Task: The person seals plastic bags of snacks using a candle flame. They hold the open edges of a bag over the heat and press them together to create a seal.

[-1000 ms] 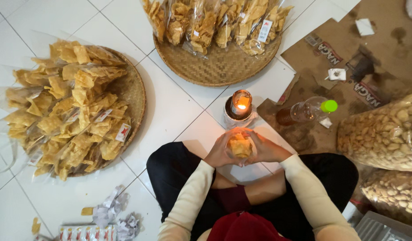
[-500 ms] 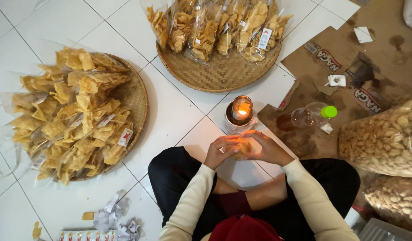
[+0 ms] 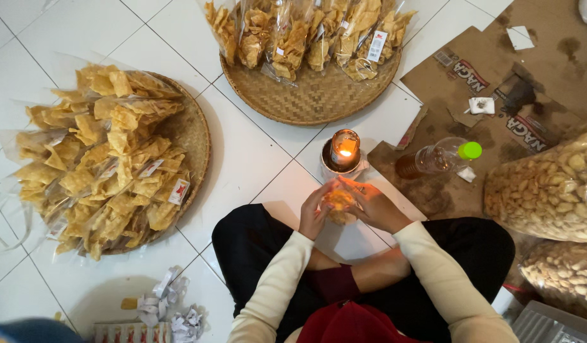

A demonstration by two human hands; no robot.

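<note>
Your hands are drawing back slightly from the candle (image 3: 344,151), the left hand (image 3: 313,213) and right hand (image 3: 373,206) both closing around the small chip packet (image 3: 338,202). Two woven trays (image 3: 309,101) are holding finished packets; bulk chip sacks (image 3: 547,190) are waiting.

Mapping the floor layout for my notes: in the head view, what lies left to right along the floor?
Woven tray of chip packets → small packet held in both hands → lying bottle with green cap → large clear bag of crackers.

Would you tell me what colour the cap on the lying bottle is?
Bright green; the cap on the bottle shows in the head view.
</note>
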